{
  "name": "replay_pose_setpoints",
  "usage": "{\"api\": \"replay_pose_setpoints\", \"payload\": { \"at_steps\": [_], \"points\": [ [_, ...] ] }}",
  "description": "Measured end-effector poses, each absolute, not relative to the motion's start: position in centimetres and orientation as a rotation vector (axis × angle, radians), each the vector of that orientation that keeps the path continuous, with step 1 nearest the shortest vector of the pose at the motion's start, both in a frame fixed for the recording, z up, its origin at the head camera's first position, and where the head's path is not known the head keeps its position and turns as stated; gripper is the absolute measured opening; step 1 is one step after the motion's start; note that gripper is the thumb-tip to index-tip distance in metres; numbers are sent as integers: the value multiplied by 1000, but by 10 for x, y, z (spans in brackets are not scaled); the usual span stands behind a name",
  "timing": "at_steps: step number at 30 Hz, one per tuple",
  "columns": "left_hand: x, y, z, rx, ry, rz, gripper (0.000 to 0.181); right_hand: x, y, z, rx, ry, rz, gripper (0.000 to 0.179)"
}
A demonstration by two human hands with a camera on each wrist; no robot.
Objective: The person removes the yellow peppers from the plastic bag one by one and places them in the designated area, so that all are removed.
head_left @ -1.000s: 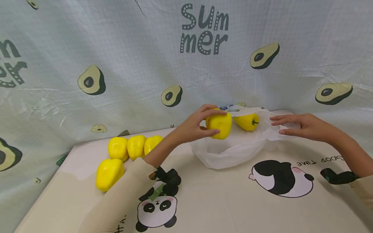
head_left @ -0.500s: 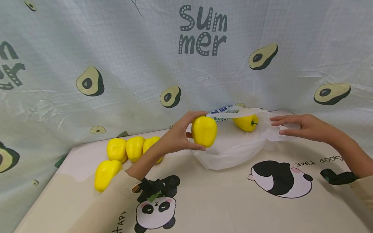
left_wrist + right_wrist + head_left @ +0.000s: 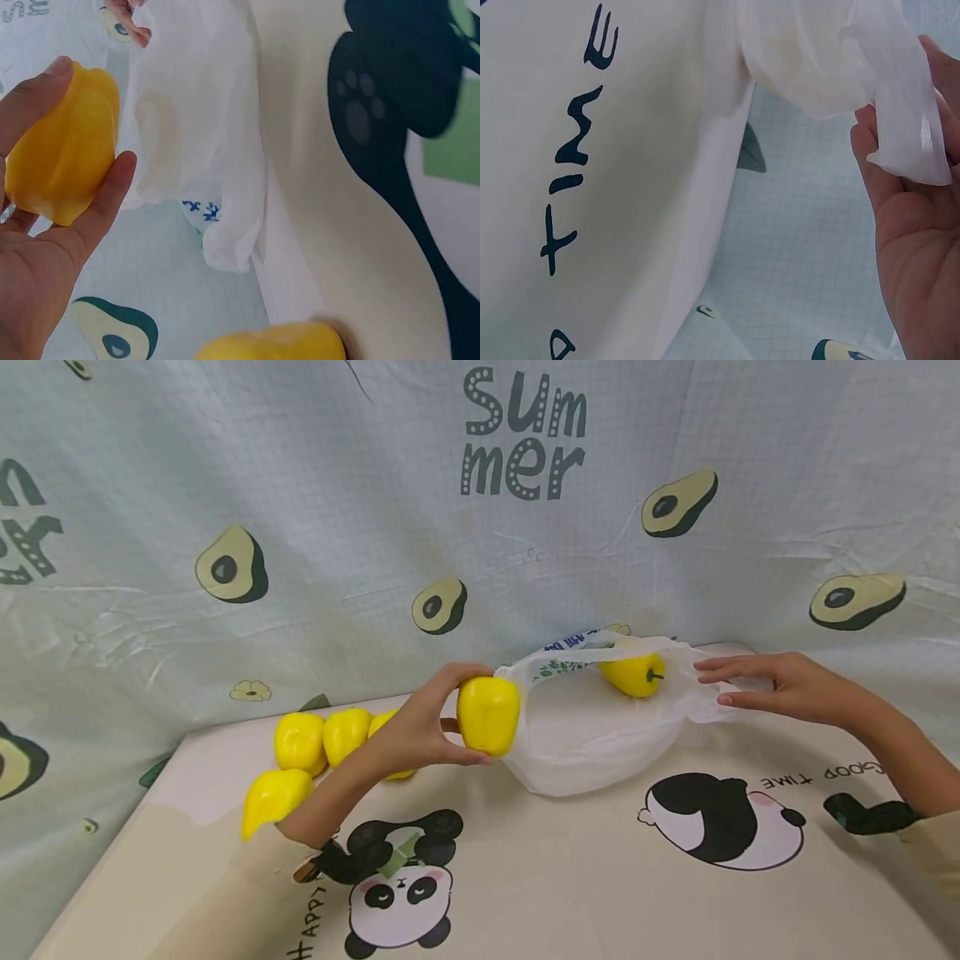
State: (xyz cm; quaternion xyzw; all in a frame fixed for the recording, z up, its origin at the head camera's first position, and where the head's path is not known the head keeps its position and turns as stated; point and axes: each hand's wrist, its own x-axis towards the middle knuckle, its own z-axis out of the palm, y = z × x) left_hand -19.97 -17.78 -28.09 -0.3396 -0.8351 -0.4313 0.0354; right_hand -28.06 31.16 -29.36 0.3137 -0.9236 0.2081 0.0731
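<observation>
In the head view my left hand grips a yellow bell pepper between thumb and fingers, just left of the mouth of a white plastic bag. The left wrist view shows the lobed side of that pepper against the fingers. Inside the bag lies another yellow bell pepper, its dark green stem facing out. My right hand is at the bag's right side. Seen from the right wrist, the bag's gathered handle passes between thumb and fingers, which hold it.
On the table's left lie more yellow bell peppers: three in a back row and one in front, partly behind the left sleeve. A curtain printed with avocados hangs behind the table, whose cover has pandas on it.
My left hand has drawn the bell pepper leftward and slightly down, from over the bag's mouth to its left edge. The right hand and the pepper in the bag stay in place.
</observation>
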Motion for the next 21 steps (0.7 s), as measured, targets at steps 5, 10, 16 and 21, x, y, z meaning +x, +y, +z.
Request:
{"api": "replay_pose_setpoints", "payload": {
  "at_steps": [5, 10, 16, 21],
  "points": [
    [-193, -193, -284, -1005, -2595, -1303, 96, -279, 310, -293, 943, -2765, 644, 36],
    [-185, -209, -284, -975, -2600, -1249, 92, -277, 307, -293, 921, -2769, 667, 35],
    [-177, -224, -281, -946, -2604, -1248, 95, -278, 309, -292, 921, -2777, 668, 35],
    [-173, -233, -279, -906, -2625, -1237, 95, -279, 310, -293, 926, -2778, 645, 34]
  ]
}}
